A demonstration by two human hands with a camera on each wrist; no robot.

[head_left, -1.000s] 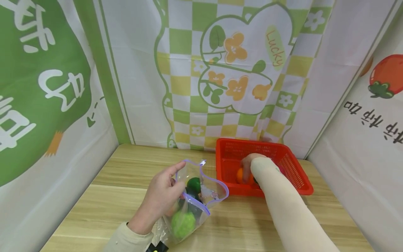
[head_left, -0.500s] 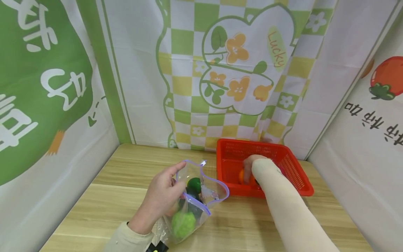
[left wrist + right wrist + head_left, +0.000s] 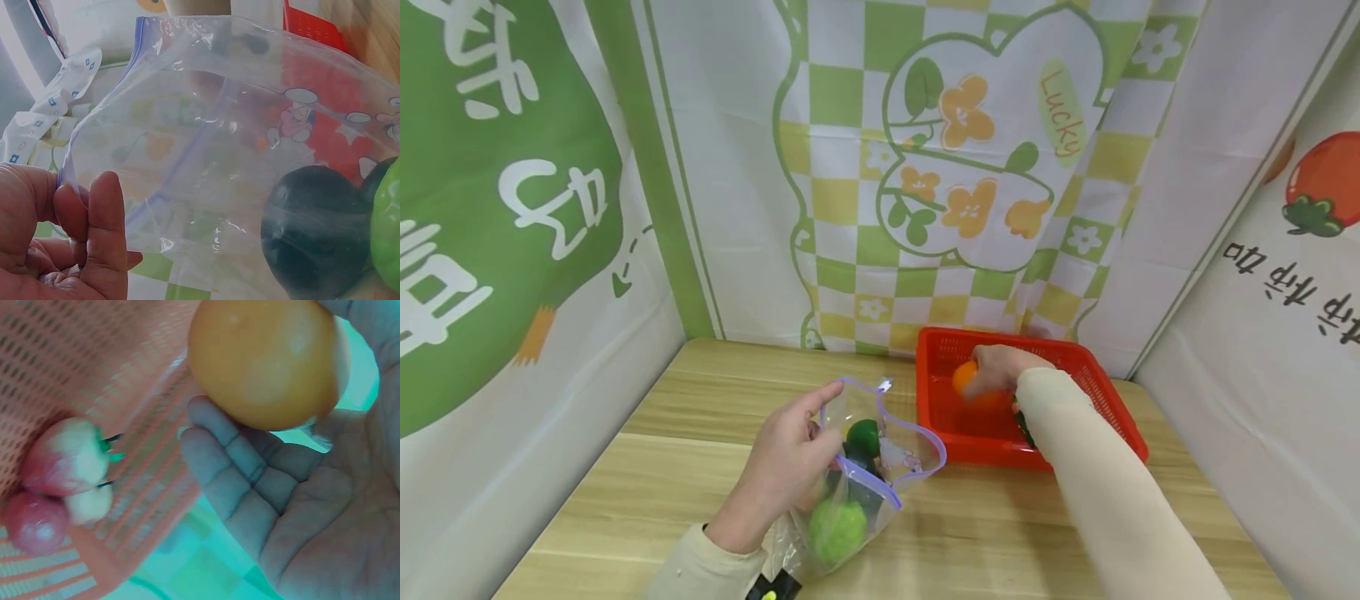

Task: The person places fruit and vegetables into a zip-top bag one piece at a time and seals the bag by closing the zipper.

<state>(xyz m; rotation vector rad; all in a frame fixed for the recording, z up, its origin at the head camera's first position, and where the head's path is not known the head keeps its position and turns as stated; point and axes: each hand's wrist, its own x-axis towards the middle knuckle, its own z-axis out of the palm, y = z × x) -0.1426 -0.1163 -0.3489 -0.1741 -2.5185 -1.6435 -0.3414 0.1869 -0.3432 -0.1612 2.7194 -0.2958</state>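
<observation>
My left hand (image 3: pixel 786 450) pinches the purple-edged rim of a clear zip bag (image 3: pixel 868 482), whose mouth gapes. Inside it, a light green bumpy piece of produce (image 3: pixel 837 531) sits low, with dark green rounded pieces (image 3: pixel 863 435) above. The left wrist view shows the thumb and fingers (image 3: pixel 103 219) at the bag's edge. Over the red basket (image 3: pixel 985 450), my right hand (image 3: pixel 1000 371) holds an orange (image 3: pixel 965 377). In the right wrist view, the fingers curl under the orange (image 3: pixel 269 362), above the basket floor.
Pink-and-cream fruit (image 3: pixel 69 456) with a green stem and a round red fruit (image 3: pixel 37 525) lie in the basket. Something dark green (image 3: pixel 1022 423) shows beside the right sleeve. The wooden table (image 3: pixel 700 467) meets printed cloth walls at the back and sides.
My right hand has lifted the orange from the basket's floor, moving up and slightly left. The left hand and bag have stayed in place.
</observation>
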